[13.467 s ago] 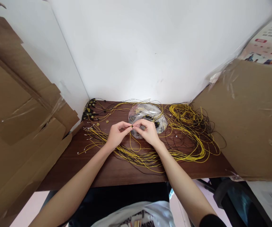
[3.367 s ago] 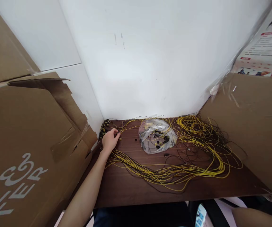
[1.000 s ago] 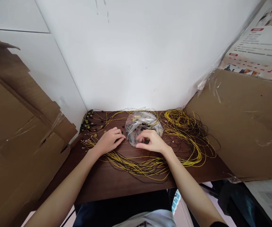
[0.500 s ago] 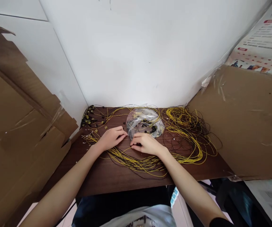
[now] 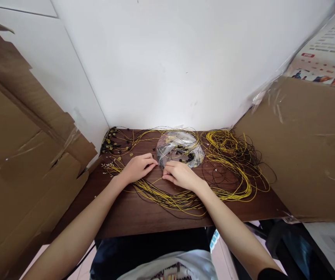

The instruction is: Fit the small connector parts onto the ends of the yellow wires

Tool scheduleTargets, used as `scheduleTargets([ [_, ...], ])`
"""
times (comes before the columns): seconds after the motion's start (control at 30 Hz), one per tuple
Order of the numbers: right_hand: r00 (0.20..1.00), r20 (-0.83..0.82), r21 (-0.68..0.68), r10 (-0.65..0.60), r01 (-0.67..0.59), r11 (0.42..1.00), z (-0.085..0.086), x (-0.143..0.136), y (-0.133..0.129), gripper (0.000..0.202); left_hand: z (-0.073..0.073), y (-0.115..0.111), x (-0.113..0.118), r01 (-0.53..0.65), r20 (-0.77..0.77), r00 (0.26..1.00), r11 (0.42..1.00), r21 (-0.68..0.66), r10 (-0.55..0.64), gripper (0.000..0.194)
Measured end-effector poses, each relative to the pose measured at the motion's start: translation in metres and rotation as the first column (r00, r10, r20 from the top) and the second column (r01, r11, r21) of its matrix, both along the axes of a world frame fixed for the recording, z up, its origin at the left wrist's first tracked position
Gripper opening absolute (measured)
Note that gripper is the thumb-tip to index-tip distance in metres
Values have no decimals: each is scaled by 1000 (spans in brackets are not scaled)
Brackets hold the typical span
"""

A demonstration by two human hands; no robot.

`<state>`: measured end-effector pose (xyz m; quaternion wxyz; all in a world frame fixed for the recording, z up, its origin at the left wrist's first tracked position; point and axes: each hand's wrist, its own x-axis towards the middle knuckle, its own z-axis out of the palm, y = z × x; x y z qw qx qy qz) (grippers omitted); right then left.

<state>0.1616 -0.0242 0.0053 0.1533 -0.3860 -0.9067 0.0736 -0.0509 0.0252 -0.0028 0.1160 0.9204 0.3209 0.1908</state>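
Note:
My left hand [image 5: 140, 167] is closed in a pinch, thumb against fingers, at the near left edge of a clear plastic bag [image 5: 198, 157]. Whatever sits between those fingertips is too small to make out. Just right of it, my right hand [image 5: 182, 175] pinches a thin yellow wire [image 5: 157, 181] close to its end. The fingertips of the two hands are a short way apart. Below both hands, a bundle of yellow and black wires [image 5: 173, 202] curves across the table. Small black and yellow pieces lie in and about the bag.
Loose wires [image 5: 222, 142] are heaped at the back right. Wires with black and yellow connectors [image 5: 109, 144] lie in the back left corner, with pale wire ends [image 5: 109, 167] nearer. Cardboard sheets [image 5: 33, 167] wall both sides of the brown table [image 5: 144, 225]; a white wall [image 5: 167, 70] stands behind.
The right thumb and fingers have drawn closer together on the yellow wire. The left hand keeps its pinch in nearly the same spot. The whole view has shifted slightly.

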Motion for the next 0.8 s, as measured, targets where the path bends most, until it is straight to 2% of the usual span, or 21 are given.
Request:
scheduleTargets([
  [0.2,999,38,10,-19,19,1000,0,-2,-1,14,1,0,0,9,9,1000,1000,-2,-9,24],
  [0.33,1000,-4,-42,15,-15,999,4,7,0,10,1,0,0,-1,11,1000,1000,-18,2,24],
  [0.5,1000,-8,-79,-14,13,997,7,17,1,8,0,-1,1,-6,5,1000,1000,-11,6,25],
  [0.8,996,17,-71,-83,84,994,9,8,-3,8,1,-2,2,-17,-6,1000,1000,-4,17,26],
])
